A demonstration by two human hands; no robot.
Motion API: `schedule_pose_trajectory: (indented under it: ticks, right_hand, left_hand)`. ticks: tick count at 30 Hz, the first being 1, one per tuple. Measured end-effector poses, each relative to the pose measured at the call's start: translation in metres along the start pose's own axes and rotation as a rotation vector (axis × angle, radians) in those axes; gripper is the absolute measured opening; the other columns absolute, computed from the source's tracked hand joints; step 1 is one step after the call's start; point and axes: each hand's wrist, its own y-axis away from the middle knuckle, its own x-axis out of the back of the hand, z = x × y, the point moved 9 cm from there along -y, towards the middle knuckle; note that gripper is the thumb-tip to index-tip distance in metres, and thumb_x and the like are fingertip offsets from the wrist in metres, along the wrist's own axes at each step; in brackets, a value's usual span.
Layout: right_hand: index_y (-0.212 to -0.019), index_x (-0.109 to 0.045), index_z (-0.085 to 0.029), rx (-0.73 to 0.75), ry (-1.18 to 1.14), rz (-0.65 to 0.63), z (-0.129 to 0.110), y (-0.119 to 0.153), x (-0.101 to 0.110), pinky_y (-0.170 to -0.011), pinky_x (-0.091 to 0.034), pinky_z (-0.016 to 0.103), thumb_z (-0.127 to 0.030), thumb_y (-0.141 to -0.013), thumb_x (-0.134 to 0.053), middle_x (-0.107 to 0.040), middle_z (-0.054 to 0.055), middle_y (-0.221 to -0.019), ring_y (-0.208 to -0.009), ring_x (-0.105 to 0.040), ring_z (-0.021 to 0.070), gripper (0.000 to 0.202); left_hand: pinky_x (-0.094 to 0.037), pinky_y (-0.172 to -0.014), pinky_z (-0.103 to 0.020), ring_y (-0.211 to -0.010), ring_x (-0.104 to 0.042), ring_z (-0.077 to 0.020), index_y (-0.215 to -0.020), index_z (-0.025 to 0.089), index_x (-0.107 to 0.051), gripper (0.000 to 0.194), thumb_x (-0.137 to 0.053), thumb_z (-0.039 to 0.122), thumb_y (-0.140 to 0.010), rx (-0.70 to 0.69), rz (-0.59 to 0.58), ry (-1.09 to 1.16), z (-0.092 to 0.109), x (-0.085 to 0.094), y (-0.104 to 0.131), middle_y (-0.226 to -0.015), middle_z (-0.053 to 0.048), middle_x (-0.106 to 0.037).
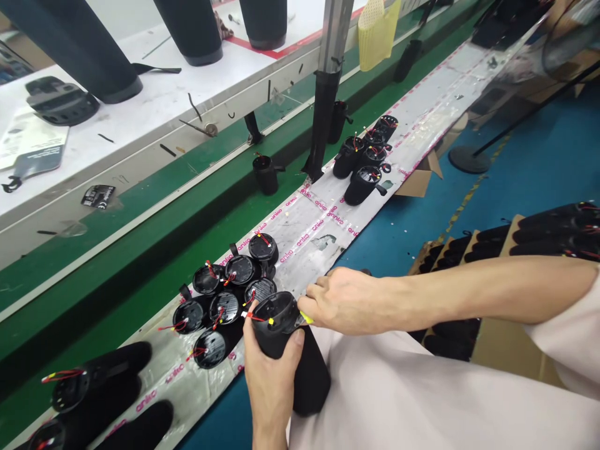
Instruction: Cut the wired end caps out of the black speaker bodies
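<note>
Grasping one black, red-wired cylinder (312, 378) is the left hand (270, 382); the right hand (347, 302) pinches one yellow piece (306, 317); seven clustered cylinders (225, 307) sit left, five cylinders (360, 190) far.

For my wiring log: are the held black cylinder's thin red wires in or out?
Partly out: red wires cross the rim of the black cylinder.

The held black cylinder (311, 382) is matt and cloth-like along its body, with a smooth, glossy, plastic-looking end (275, 307). The long pale bench (302, 220) wears glossy film (434, 103); the upright silver post (335, 36) is shiny metal, the open brown box (414, 184) matt cardboard.
</note>
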Motion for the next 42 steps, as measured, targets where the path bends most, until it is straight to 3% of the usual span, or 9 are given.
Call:
schedule_pose_trajectory:
  ticks: [4, 10, 22, 30, 36, 42]
  right_hand:
    - [-0.093, -0.053, -0.017, 0.014, -0.005, 0.007, -0.001, 0.0, -0.002, -0.047, -0.017, 0.034, -0.007, -0.094, -0.049, -0.058, 0.002, -0.074, -0.057, -0.054, 0.0174, 0.011]
    - [-0.097, -0.056, -0.017, 0.029, -0.091, 0.002, 0.002, -0.006, -0.01, -0.048, -0.018, 0.034, -0.031, -0.111, -0.036, -0.062, 0.003, -0.076, -0.062, -0.06, 0.0187, 0.028]
    - [-0.095, -0.056, -0.017, 0.038, -0.111, 0.027, 0.006, -0.005, -0.006, -0.047, -0.016, 0.035, -0.031, -0.11, -0.039, -0.063, 0.003, -0.073, -0.057, -0.058, 0.0176, 0.027]
    - [-0.1, -0.057, -0.015, 0.05, -0.157, -0.121, 0.006, -0.005, -0.008, -0.045, -0.015, 0.035, -0.037, -0.111, -0.041, -0.065, 0.004, -0.073, -0.057, -0.059, 0.0179, 0.029]
    - [-0.1, -0.056, -0.014, 0.067, -0.17, -0.159, 0.003, -0.008, -0.004, -0.044, -0.018, 0.035, -0.033, -0.11, -0.043, -0.065, 0.002, -0.072, -0.054, -0.058, 0.0174, 0.026]
    - [-0.103, -0.055, -0.012, 0.089, -0.151, -0.206, -0.001, -0.012, -0.001, -0.043, -0.022, 0.035, -0.016, -0.104, -0.044, -0.065, 0.003, -0.074, -0.056, -0.059, 0.0188, 0.012]
  left_hand:
    - [-0.04, -0.111, -0.048, -0.126, -0.059, -0.032, -0.143, 0.02, -0.051, 0.08, -0.078, 0.05, -0.074, -0.017, 0.001, 0.004, 0.002, 0.0, 0.001, -0.126, -0.011, -0.067]
    - [-0.04, -0.108, -0.047, -0.125, -0.059, -0.0321, -0.143, 0.022, -0.051, 0.077, -0.076, 0.05, -0.076, 0.001, 0.002, 0.037, 0.013, -0.001, 0.004, -0.127, -0.01, -0.066]
    - [-0.039, -0.111, -0.045, -0.126, -0.059, -0.0317, -0.144, 0.022, -0.05, 0.078, -0.075, 0.051, -0.076, -0.004, 0.001, -0.008, 0.01, -0.002, 0.004, -0.127, -0.01, -0.066]
    - [-0.04, -0.112, -0.046, -0.128, -0.058, -0.0318, -0.142, 0.023, -0.053, 0.073, -0.076, 0.049, -0.077, -0.012, 0.014, 0.013, 0.015, -0.004, 0.008, -0.135, -0.011, -0.064]
    - [-0.039, -0.114, -0.047, -0.132, -0.056, -0.0318, -0.146, 0.024, -0.049, 0.078, -0.077, 0.051, -0.078, 0.006, 0.02, -0.036, 0.006, -0.003, 0.009, -0.141, -0.011, -0.061]
    - [-0.044, -0.109, -0.051, -0.126, -0.061, -0.0334, -0.143, 0.023, -0.051, 0.078, -0.078, 0.055, -0.077, -0.016, 0.049, -0.066, -0.005, 0.0, 0.005, -0.133, -0.013, -0.066]
